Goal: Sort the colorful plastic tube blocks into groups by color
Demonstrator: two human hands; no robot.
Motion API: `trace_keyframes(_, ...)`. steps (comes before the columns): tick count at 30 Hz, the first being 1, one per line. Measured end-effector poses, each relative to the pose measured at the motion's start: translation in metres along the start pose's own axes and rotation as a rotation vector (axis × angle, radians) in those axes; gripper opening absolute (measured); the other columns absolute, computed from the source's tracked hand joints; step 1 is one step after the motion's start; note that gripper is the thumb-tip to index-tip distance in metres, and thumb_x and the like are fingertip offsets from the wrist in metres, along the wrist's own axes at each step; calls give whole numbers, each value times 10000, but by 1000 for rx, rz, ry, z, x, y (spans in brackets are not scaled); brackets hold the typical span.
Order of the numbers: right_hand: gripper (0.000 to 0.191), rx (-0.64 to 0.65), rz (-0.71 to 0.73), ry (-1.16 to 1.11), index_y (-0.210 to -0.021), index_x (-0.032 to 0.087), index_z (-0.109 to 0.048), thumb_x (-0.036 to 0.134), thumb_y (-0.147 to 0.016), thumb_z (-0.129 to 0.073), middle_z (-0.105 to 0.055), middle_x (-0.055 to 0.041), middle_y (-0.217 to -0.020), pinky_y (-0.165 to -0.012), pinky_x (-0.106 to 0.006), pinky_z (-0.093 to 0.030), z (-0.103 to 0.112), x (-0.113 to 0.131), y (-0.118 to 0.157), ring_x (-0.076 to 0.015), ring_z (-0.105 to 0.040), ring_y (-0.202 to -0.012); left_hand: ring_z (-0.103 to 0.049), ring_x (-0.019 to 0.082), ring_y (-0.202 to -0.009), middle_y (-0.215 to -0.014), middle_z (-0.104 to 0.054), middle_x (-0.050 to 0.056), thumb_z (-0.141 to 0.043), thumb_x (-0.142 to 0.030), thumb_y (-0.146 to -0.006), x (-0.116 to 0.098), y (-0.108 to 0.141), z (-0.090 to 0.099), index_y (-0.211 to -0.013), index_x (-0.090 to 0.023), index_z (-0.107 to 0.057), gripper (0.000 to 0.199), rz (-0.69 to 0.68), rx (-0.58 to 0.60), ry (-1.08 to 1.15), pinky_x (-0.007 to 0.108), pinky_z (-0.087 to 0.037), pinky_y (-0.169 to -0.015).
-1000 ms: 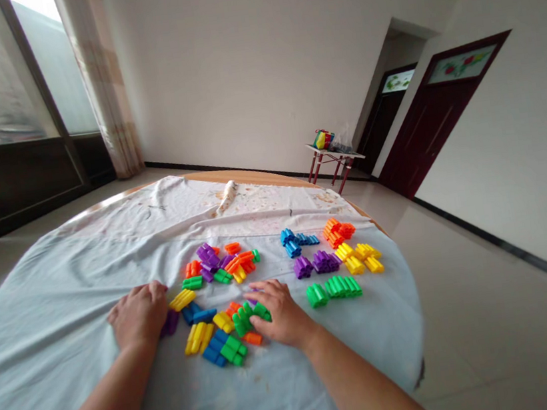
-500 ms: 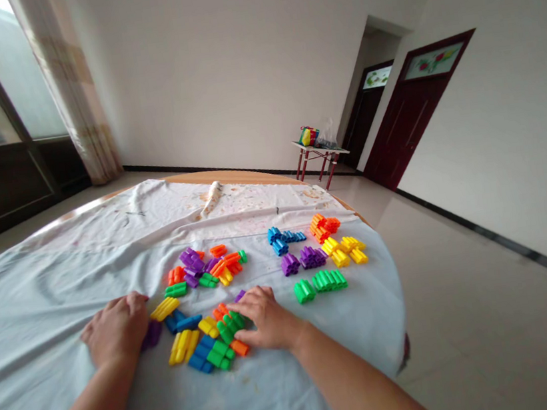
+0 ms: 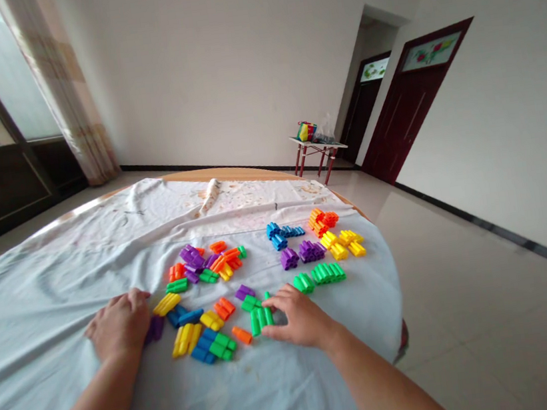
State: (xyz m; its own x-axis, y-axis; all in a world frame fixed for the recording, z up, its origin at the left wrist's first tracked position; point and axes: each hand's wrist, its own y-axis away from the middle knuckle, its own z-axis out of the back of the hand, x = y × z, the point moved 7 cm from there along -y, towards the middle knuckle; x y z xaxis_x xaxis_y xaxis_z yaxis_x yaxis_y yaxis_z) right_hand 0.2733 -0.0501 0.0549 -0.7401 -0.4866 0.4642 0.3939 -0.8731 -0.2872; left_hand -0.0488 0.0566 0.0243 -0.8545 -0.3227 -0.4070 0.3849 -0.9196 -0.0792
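My right hand [image 3: 295, 313] pinches a green building block [image 3: 260, 321], made of joined tube shapes, just above the cloth. Beside it lie another green block [image 3: 250, 302], a purple block [image 3: 245, 291] and an orange block [image 3: 241, 334]. My left hand [image 3: 120, 322] rests on the cloth with its fingers lying down, holding nothing that shows. A dark purple block [image 3: 155, 329] sits against its right side, partly hidden, and a yellow block [image 3: 166, 304] is near its fingertips. Blue blocks [image 3: 190, 317] and a yellow block [image 3: 186, 339] lie between my hands.
A mixed pile [image 3: 205, 262] lies further back. To the right, blocks are grouped by colour: blue [image 3: 277, 235], orange [image 3: 323, 221], yellow [image 3: 343, 244], purple [image 3: 311, 250] and green [image 3: 327, 272]. A wrinkled cloth [image 3: 56, 314] covers the round table. A small side table [image 3: 319, 145] stands behind.
My right hand has moved right with the green block, away from the mixed blocks towards the green group. My left hand has stayed in place. The view has shifted slightly.
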Motion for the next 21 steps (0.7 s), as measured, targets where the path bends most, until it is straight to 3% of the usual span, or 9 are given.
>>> trace_keyframes(8, 507, -8, -15, 31, -1101, 206, -628, 385, -647, -766, -638, -63, -1011, -877, -351, -401, -2, -4, 6, -228, -531, -985, -484, 332, -1134, -1247, -568, 150, -187, -380, -845, 1, -1, 0, -1008, -192, -667, 541, 6, 4, 6, 474, -328, -919)
trace_keyframes(15, 468, 16, 29, -48, -1119, 229, -613, 233, -669, -744, -627, -43, -1070, -915, -333, -395, -17, -5, 9, -196, -545, -1024, -473, 371, -1148, -1258, -549, 181, -159, -408, -842, 2, -3, -1, -1024, -192, -669, 583, 1, 15, -1, 488, -331, -906)
trace_keyframes(18, 472, -65, 5, -98, -1148, 231, -592, 197, -691, -710, -612, -45, -1098, -940, -322, -397, 2, -10, 10, -179, -548, -1040, -476, 374, -1143, -1253, -549, 190, -133, -415, -841, 2, -3, 0, -1025, -189, -672, 612, 2, 16, -4, 495, -331, -905)
trace_keyframes(21, 442, -192, -65, -107, -1151, 227, -585, 145, -721, -648, -601, -50, -1120, -967, -328, -392, 38, -29, 15, -175, -539, -1071, -462, 363, -1166, -1272, -537, 175, -106, -418, -838, 3, -2, 0, -1045, -193, -659, 632, 7, 30, -19, 492, -325, -919)
